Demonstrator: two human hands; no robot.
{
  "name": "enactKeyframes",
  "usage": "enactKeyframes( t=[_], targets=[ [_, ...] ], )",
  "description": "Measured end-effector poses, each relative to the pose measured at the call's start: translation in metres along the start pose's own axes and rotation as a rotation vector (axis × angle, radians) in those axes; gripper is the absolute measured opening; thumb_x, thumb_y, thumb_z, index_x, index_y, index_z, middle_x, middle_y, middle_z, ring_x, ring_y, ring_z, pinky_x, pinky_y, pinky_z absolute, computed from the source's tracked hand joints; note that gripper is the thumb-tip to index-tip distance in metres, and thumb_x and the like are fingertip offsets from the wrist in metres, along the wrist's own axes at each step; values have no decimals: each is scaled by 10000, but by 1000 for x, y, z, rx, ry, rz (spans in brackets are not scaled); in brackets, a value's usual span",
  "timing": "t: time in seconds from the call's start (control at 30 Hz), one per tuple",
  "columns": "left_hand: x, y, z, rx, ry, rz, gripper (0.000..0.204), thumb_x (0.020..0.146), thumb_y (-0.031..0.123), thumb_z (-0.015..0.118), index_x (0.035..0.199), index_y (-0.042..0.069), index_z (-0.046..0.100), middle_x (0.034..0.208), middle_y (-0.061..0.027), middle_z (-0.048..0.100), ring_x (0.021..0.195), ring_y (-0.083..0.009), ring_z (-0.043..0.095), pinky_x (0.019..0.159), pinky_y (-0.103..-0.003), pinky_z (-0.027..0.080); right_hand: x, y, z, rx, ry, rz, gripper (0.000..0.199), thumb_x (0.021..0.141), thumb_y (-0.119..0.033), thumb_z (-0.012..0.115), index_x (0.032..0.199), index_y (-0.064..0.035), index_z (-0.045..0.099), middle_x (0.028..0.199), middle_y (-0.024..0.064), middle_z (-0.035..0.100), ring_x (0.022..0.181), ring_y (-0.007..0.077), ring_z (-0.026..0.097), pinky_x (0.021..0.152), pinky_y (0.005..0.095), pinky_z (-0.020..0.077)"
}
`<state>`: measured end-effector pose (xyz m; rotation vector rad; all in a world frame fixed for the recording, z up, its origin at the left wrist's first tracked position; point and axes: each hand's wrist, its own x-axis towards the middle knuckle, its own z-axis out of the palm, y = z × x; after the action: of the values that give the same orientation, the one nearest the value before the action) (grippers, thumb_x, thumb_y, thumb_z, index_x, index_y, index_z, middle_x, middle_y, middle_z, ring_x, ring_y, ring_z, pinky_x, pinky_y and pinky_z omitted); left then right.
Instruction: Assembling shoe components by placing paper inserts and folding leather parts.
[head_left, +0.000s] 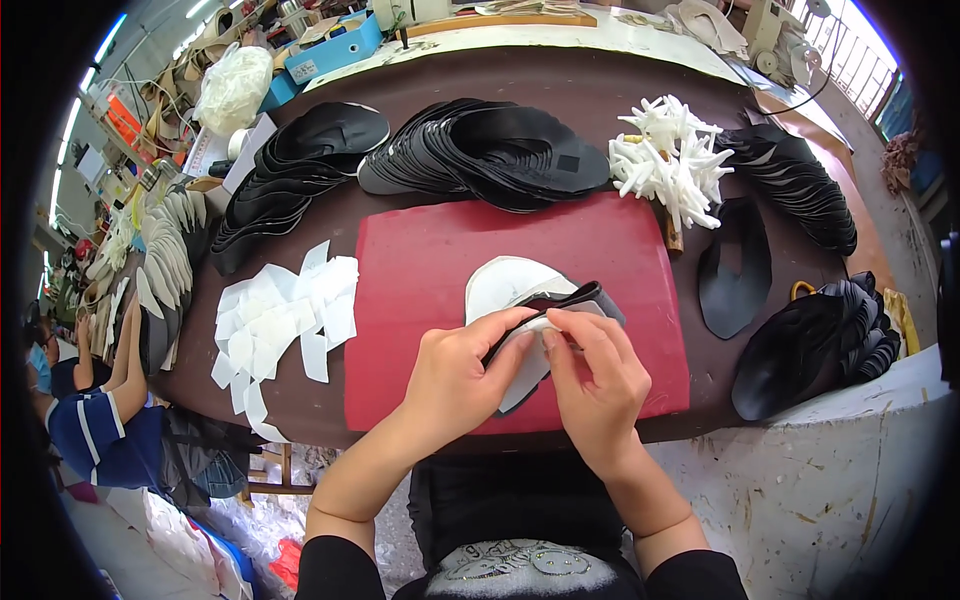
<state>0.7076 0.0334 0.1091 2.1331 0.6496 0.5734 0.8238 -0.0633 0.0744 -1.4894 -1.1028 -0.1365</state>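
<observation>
On a red mat (430,270) lies a white shoe piece (505,282) with a black curved piece (570,298) folded over it. My left hand (455,378) pinches the near edge of the white piece and the black strip. My right hand (595,375) grips the same two layers just beside it, fingertips almost touching those of the left. Part of the white piece is hidden under both hands.
Fanned stacks of black insole-shaped pieces (490,150) lie at the back, more (290,180) at back left and others (800,180) at the right. White cut pieces (285,320) lie left of the mat, and a pile of white plastic forms (670,155) sits behind it. A person (100,400) sits at far left.
</observation>
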Motion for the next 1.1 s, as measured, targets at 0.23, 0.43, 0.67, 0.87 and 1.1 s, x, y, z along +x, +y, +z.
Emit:
enactKeyframes(
  t=[0.23, 0.43, 0.67, 0.87, 1.1],
  targets=[
    [6, -1, 15, 51, 143, 136, 221, 847, 19, 663, 1060, -14, 713, 719, -32, 702, 516, -65, 497, 466, -206, 401, -1, 7, -3, 5, 102, 92, 224, 794, 65, 711, 1007, 1, 686, 915, 75, 673, 721, 132, 602, 623, 226, 509],
    [8, 1, 16, 129, 151, 146, 211, 846, 24, 664, 1045, -12, 719, 721, -28, 703, 516, -71, 504, 470, -203, 407, 9, 7, -13, -190, 92, 110, 226, 751, 18, 744, 965, -7, 677, 1056, 96, 632, 850, 175, 577, 702, 267, 483],
    [5, 0, 3, -25, 134, 188, 191, 839, 26, 670, 1017, -17, 726, 719, -31, 709, 513, -70, 508, 470, -194, 406, 27, 28, -28, -6, -194, -23, 245, 725, -42, 755, 951, -29, 661, 1187, 107, 568, 970, 224, 542, 780, 307, 453],
    [-10, -4, -16, 75, 162, 98, 181, 826, 37, 689, 994, -19, 730, 725, -42, 716, 519, -70, 506, 475, -195, 404, 24, 14, -19, 7, -171, 40, 198, 742, -54, 737, 927, -44, 668, 1160, 100, 581, 950, 236, 556, 815, 316, 447],
    [-9, -7, -19, -19, 212, 82, 223, 808, 48, 702, 1022, -13, 722, 733, -41, 712, 504, -81, 472, 460, -213, 378, 16, 4, 1, -260, -19, -443, 170, 730, -52, 742, 885, -89, 682, 1035, 51, 659, 953, 199, 588, 930, 373, 393]
  ],
)
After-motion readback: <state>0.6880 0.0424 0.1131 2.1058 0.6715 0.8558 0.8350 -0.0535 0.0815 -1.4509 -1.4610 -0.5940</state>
